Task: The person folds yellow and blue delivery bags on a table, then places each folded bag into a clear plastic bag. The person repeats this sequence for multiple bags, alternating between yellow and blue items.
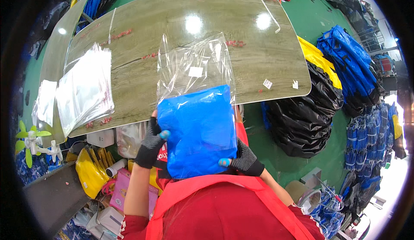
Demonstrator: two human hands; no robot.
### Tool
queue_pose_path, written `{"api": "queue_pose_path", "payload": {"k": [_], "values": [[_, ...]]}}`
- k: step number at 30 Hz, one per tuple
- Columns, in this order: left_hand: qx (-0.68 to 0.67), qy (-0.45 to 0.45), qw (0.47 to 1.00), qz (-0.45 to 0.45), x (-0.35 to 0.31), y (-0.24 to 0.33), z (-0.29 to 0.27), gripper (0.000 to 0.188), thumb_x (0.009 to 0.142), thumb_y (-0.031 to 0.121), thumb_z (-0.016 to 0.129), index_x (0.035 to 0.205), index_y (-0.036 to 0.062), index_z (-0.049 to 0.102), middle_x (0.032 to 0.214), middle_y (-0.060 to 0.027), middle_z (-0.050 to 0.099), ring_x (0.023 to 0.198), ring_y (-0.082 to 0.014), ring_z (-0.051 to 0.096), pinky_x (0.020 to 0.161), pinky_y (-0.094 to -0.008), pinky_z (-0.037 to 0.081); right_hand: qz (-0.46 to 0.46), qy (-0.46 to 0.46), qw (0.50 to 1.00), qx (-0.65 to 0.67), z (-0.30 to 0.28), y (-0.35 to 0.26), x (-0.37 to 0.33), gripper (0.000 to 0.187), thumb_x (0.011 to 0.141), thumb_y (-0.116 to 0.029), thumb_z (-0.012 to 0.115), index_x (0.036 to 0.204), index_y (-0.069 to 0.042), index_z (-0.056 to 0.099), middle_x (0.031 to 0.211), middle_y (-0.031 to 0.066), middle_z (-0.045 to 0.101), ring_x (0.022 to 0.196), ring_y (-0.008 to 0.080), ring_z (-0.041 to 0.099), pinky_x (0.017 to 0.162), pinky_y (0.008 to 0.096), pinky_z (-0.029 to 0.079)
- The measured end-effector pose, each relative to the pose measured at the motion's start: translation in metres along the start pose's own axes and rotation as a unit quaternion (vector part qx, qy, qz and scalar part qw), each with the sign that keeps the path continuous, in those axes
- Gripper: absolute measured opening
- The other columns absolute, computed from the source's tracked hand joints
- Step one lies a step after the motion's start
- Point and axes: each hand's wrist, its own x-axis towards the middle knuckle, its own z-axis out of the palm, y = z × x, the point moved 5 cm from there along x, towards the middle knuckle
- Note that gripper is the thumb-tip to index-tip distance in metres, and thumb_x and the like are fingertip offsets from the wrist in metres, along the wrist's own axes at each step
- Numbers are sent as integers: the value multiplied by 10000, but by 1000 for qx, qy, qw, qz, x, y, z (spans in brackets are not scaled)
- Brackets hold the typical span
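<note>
Blue folded bundle point(198, 132) inside a clear bag point(189, 55), at the table's point(267, 59) near edge.
The gloved left hand point(152, 143) and right hand point(245, 159) grip it by opposite sides, thumbs on top, the other fingers mostly hidden beneath. It fills the bag's near part; the slack, crinkled far part lies on the table, long axis pointing away from the body. The bag's near end is hard to make out. A stack of clear bags point(88, 87) lies leftward.
</note>
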Motion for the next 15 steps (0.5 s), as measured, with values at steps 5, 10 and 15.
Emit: {"api": "queue_pose_path", "payload": {"k": [5,10,15], "values": [[440,-182,879,-33,-13,-20,7,706,764,296,797,1334,29,477,1312,-123,540,1192,-255,516,1014,-395,423,-59,79,974,205,-31,-31,18,803,797,-284,796,1423,-20,369,1360,147,521,1256,249,490,1048,400,408],[-72,-9,997,-2,0,3,6,636,826,156,744,1367,30,434,1221,-121,607,1089,-239,598,930,-409,515,-42,-48,997,-40,-2,-19,19,829,780,-359,792,1423,-35,382,1356,152,516,1292,277,446,1096,406,353],[511,-222,830,34,-9,-3,31,723,802,168,780,1396,16,396,1349,-120,525,1208,-231,520,1019,-395,438,-97,109,966,215,-31,-17,25,658,790,-330,783,1279,23,521,1151,159,643,974,219,649,852,364,550]]}}
